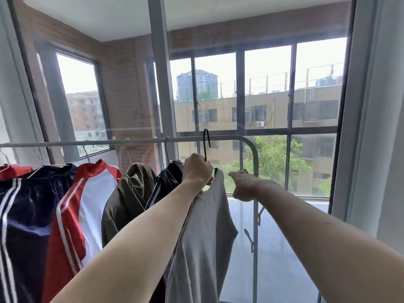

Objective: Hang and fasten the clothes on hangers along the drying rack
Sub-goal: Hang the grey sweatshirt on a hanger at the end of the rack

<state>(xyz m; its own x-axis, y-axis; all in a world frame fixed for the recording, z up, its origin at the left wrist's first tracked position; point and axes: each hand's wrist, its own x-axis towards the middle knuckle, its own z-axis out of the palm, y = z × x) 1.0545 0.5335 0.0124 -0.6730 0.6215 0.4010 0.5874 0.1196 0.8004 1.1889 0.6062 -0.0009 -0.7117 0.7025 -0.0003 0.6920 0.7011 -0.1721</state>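
- Up at the right end of the drying rack's rail, the left hand is closed tight around the neck of a dark hanger, its hook riding right at rail height, seemingly not yet settled over the bar.
- Hanging from that hanger is a white sleeveless top, draped straight down just beside the rack's upright post.
- Over on the other side, the right hand is pinched shut at the far shoulder of the top, though whether it has cloth or the hanger's tip, I cannot tell.
- Along the rail to the left, the row is filling up: a black garment, an olive jacket, a red-and-white jacket, navy striped shorts, all well spaced on wire hangers.
- My read: this is the hang-it-up step for the last slot before the bend.
- What comes next looks like lowering the hook cleanly onto the bar, then letting the right hand square the shoulder so the top sits even.
- Watch the gap, too: the black garment is close.
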